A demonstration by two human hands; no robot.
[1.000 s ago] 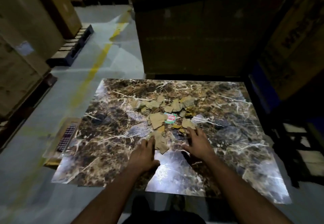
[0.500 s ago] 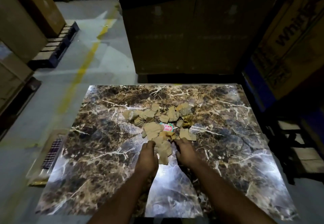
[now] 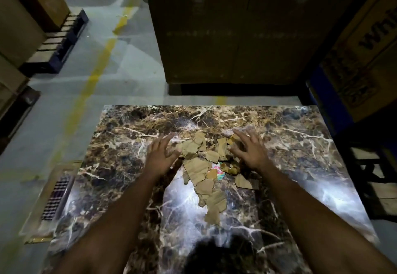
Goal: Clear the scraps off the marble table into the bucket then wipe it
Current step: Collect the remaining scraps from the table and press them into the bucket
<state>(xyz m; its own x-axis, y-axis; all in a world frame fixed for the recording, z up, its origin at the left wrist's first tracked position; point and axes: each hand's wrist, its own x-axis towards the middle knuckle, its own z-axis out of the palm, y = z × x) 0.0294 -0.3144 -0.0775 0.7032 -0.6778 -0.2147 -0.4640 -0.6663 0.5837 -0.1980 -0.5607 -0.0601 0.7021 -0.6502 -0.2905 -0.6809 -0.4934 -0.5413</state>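
**A:** How do those torn tan cardboard scraps [image 3: 202, 166] handle? They're heaped mid-way across the glossy brown veined marble table [image 3: 120, 166].

**B:** Probably light, stiff-ish, and slidey on that polish. Pinching single bits looks slow; cupping from the outer edges seems the way.

**A:** And the grip?

**B:** Nothing held. The left hand [image 3: 161, 155] sits at the pile's left edge, the right hand [image 3: 250, 149] at its far right, fingers spread. No bucket visible.

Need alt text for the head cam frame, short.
Two bare hands, left hand and right hand, reach with fingers spread around the far end of a pile of torn cardboard scraps on a dark marble table. Large cartons stand on the warehouse floor behind it.
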